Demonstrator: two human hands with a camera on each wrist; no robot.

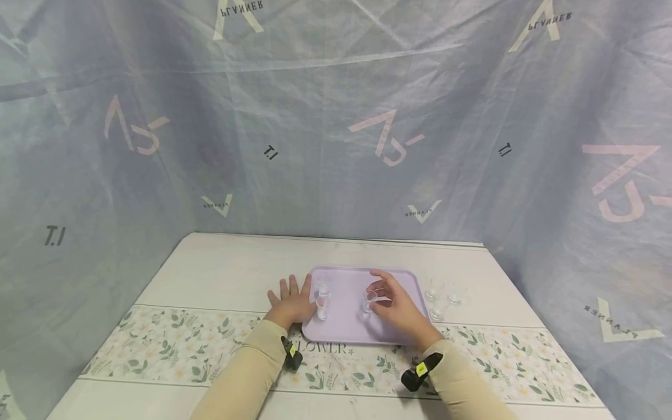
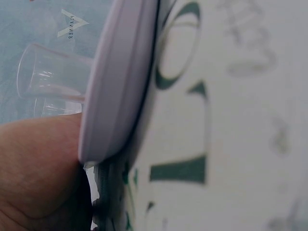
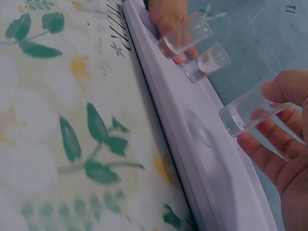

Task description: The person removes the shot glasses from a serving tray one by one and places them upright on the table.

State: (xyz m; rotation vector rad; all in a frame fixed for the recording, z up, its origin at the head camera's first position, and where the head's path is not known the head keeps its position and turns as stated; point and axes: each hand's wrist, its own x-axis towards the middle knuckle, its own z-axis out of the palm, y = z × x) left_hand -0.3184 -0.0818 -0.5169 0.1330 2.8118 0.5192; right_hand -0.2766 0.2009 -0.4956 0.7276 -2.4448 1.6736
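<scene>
My right hand (image 1: 396,306) pinches a clear shot glass (image 3: 236,118) between thumb and fingers, close over the lilac tray (image 1: 343,306). That glass is upright in the head view, with its base toward the tray. Two more clear shot glasses, a near one (image 1: 322,310) and a far one (image 1: 323,289), stand one behind the other at the tray's left side. Beside them, my left hand (image 1: 294,301) lies with fingers spread at the tray's left edge, its thumb over the rim near the closer glass. Part of this hand fills the lower left of the left wrist view.
Right of the tray, on the white table, stand more clear glasses (image 1: 437,311). A floral band (image 1: 178,347) crosses the table in front of and beside the tray. Grey-blue printed cloth (image 1: 325,146) hangs behind and along both sides.
</scene>
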